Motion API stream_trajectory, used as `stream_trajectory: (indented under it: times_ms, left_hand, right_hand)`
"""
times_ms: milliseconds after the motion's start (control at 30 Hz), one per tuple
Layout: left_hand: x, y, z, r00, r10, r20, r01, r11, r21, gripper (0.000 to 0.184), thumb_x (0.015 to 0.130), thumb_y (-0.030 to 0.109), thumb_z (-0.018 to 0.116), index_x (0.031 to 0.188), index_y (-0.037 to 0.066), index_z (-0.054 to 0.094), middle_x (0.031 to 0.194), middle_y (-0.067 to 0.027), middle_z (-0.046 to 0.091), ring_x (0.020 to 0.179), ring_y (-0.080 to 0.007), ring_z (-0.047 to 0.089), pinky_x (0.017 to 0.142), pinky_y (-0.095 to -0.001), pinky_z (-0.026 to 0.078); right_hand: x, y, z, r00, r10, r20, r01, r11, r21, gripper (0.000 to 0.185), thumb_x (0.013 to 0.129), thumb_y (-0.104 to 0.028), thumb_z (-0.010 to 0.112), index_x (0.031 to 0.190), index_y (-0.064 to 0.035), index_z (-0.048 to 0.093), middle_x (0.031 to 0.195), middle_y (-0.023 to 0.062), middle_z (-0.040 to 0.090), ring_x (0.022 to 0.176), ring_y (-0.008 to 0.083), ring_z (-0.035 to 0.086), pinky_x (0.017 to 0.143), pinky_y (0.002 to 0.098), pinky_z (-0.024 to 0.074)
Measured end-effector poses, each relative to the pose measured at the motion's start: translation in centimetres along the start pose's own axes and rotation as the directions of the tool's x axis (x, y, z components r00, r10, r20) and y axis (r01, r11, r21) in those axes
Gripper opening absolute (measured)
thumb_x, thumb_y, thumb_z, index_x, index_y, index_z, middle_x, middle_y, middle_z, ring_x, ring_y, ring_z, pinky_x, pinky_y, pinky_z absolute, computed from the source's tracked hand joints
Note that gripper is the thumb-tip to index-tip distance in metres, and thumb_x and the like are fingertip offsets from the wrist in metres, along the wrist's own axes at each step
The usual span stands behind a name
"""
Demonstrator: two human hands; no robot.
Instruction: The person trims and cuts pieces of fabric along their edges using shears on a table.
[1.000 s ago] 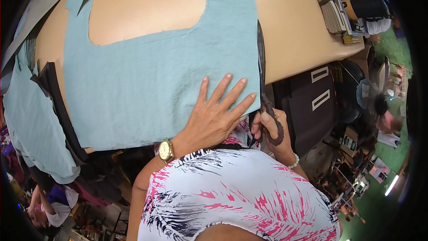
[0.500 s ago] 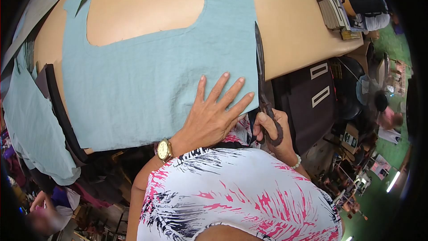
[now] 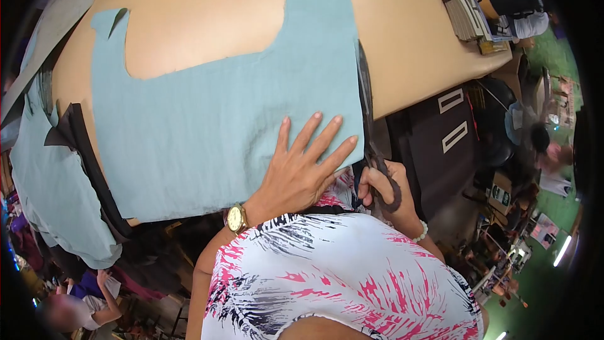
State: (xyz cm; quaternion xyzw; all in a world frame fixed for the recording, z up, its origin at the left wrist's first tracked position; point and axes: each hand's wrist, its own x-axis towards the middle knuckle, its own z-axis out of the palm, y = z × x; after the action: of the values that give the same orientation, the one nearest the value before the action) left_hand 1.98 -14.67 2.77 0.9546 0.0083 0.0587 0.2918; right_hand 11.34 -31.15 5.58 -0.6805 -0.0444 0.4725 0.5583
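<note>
A light blue cut piece of fabric (image 3: 189,132) lies flat on the tan table (image 3: 207,19), its lower edge close to my body. My left hand (image 3: 302,167) rests on the fabric's lower right part, palm down with fingers spread. In my right hand (image 3: 390,195) are large dark scissors (image 3: 385,179), my fingers wrapped round the handles. Their blades point away from me along the fabric's right edge, with the lower blade partly hidden beneath the cloth.
More blue fabric (image 3: 60,182) hangs over the table's left side, beside a dark strip (image 3: 94,170). Books or stacked boards (image 3: 458,6) stand at the far right corner. Past the right edge is a dark panel with two pale frames (image 3: 434,132). Another person (image 3: 94,305) is at lower left.
The view has shifted slightly, so the fabric and table sit a bit lower. The scissor blades look closer together than before. My left hand stays flat on the cloth.
</note>
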Motion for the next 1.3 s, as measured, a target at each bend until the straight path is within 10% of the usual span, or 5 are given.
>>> stream_trajectory:
  times_ms: [1300]
  left_hand:
    - [1.7,-2.5,-2.9,0.981,0.128,0.145,-0.105,0.982,-0.158,0.053,0.077,0.034,0.058,0.125,0.013,0.045,0.134,-0.0118,0.037,0.121,-0.0308,0.036,0.097,-0.0492,0.027]
  right_hand:
    - [2.1,-2.4,0.8,0.990,0.123,-0.066,-0.122,0.992,0.017,0.022,0.081,-0.021,0.063,0.073,-0.0012,0.058,0.054,0.0012,0.054,0.044,0.0044,0.048,0.041,0.0175,0.0369]
